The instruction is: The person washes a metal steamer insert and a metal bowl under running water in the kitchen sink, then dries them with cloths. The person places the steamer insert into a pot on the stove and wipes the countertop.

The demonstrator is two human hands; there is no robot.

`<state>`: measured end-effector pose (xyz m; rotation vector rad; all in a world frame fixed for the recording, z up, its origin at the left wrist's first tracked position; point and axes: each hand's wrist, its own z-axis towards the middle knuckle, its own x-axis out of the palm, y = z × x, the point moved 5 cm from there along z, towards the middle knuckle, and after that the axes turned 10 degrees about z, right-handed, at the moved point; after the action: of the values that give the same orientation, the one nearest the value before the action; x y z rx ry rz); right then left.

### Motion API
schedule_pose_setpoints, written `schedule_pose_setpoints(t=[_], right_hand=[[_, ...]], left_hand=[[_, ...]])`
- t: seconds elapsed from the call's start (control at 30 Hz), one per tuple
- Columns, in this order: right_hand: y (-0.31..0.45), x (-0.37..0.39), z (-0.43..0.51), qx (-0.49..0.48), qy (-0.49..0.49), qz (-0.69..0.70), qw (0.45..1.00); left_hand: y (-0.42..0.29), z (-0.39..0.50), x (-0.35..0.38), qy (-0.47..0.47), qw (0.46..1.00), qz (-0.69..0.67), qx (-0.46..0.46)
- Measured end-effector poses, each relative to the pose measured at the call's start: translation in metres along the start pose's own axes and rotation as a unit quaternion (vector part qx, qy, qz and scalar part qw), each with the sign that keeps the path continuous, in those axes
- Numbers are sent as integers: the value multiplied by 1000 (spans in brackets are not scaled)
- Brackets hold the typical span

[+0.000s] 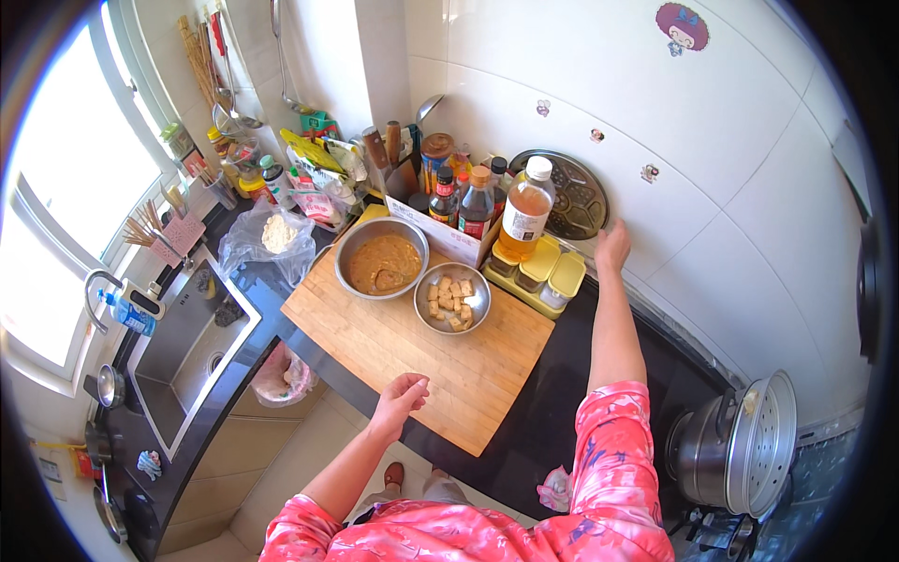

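Observation:
My right hand (613,246) is stretched out to the rim of a round metal tray with holes (572,197) that leans on the tiled wall; whether its fingers grip the rim is not clear. Loosely curled, my left hand (404,404) hovers over the near edge of a wooden cutting board (421,351). On the board stand a steel bowl of brown batter-like mixture (383,263) and a smaller steel bowl with browned tofu-like cubes (451,298). A large bottle of amber liquid (525,211) stands by a yellow-lidded seasoning box (555,274).
Sauce bottles (476,204) crowd the back of the counter, beside knives in a holder (400,175). At left are a plastic bag of flour-like powder (279,234) and a sink (189,351). A steel steamer pot (730,442) is at lower right, near a crumpled cloth (555,489).

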<state>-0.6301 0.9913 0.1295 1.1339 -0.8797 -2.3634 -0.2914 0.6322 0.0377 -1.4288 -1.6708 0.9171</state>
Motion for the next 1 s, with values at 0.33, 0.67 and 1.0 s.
schedule_pose_setpoints(t=[0.33,0.67,1.0], right_hand=[[65,-17,-91,-107,2,199,974],[247,40,-339,-144,282,303,899],[460,108,-670,-209,492,336,776]], left_hand=[[-13,-9,-48,-120,985,82,89],[11,-78,-218,-327,940,58,80],[131,-248,-482,-469,881,44,44]])
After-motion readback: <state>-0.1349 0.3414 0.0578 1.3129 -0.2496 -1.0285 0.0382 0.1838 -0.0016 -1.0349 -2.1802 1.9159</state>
